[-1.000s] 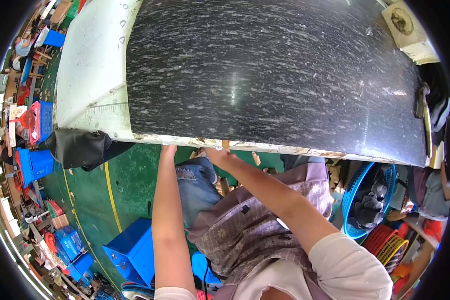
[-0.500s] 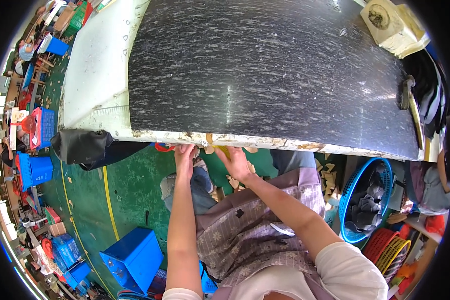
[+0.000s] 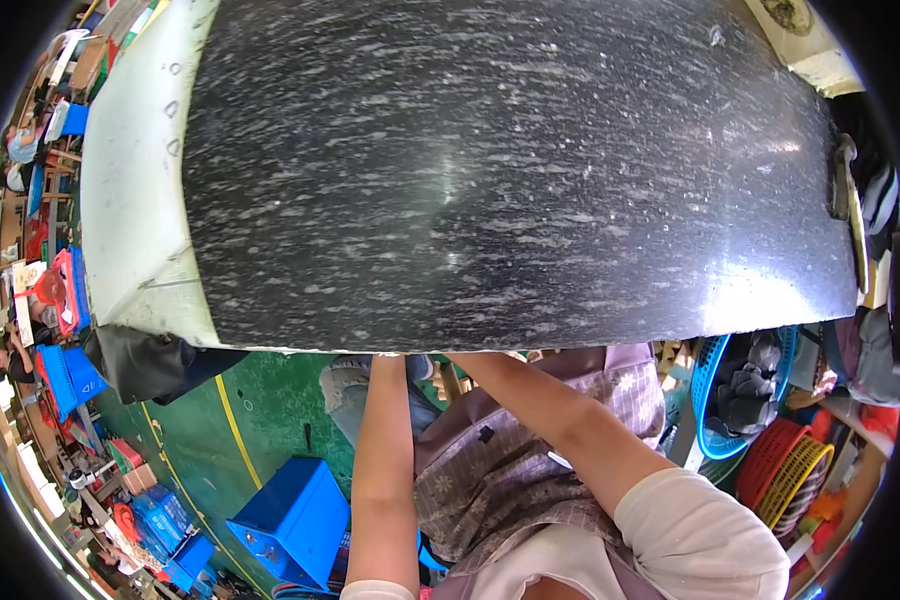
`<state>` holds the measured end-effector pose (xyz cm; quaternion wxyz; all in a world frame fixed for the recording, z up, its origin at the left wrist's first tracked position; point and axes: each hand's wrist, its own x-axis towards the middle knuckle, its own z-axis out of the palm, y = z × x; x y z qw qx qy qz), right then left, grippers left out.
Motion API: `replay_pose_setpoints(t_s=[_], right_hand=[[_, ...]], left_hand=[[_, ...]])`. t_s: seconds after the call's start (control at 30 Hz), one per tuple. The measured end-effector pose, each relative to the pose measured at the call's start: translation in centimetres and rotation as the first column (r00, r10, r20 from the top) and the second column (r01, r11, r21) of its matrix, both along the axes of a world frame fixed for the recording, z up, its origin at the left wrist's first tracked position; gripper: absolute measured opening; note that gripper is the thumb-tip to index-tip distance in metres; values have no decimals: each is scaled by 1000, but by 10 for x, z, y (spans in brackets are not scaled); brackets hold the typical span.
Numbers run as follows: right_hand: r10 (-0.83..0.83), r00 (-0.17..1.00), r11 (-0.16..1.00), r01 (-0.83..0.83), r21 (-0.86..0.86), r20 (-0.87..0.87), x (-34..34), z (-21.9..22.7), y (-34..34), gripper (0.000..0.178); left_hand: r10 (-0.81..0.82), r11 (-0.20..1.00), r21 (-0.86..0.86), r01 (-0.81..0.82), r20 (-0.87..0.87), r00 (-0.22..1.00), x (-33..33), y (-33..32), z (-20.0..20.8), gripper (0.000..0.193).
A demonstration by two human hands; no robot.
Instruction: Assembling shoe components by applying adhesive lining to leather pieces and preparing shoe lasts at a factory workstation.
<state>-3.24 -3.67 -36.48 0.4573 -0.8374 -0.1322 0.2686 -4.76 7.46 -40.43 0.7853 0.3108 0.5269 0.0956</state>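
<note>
Both my forearms reach forward beneath the near edge of a dark, speckled tabletop (image 3: 490, 200). From about the wrist on, my left hand is hidden by that edge; only the left forearm (image 3: 382, 460) shows. My right forearm (image 3: 540, 405) slants in from the lower right, and its hand is out of sight under the tabletop too. What either hand holds or touches cannot be seen. A patterned apron (image 3: 500, 480) covers my lap below the edge.
Black material (image 3: 140, 365) hangs at the table's left corner. A blue bin (image 3: 295, 520) stands on the green floor (image 3: 280, 410). At right, a blue basket (image 3: 708, 400) holds dark pieces, near red and yellow baskets (image 3: 795, 480). People sit at far-left benches.
The view has tilted closer over the tabletop, whose near edge now sits lower in the picture. My hands, partly visible before near something yellow, have gone behind that edge.
</note>
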Motion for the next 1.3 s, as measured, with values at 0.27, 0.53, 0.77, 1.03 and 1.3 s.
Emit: replay_pose_setpoints(t_s=[0.27,0.53,0.77,1.03,1.3], right_hand=[[107,983,993,-112,-24,-152,0,20,-23,41],[-284,929,877,352,327,-237,-45,44,-103,45],[-226,922,822,354,446,-315,-31,99,-160,53],[-152,971,759,235,607,-186,-39,137,-182,49],[32,905,641,308,703,-425,-42,171,-232,53]], left_hand=[[33,996,-84,-34,-11,999,12,-12,6,56],[-179,898,390,201,-93,979,3,33,25,41],[-717,693,129,709,16,697,-18,-45,97,43],[-701,640,600,480,200,685,-20,-109,175,11],[-542,840,330,430,541,643,-15,-140,233,16]])
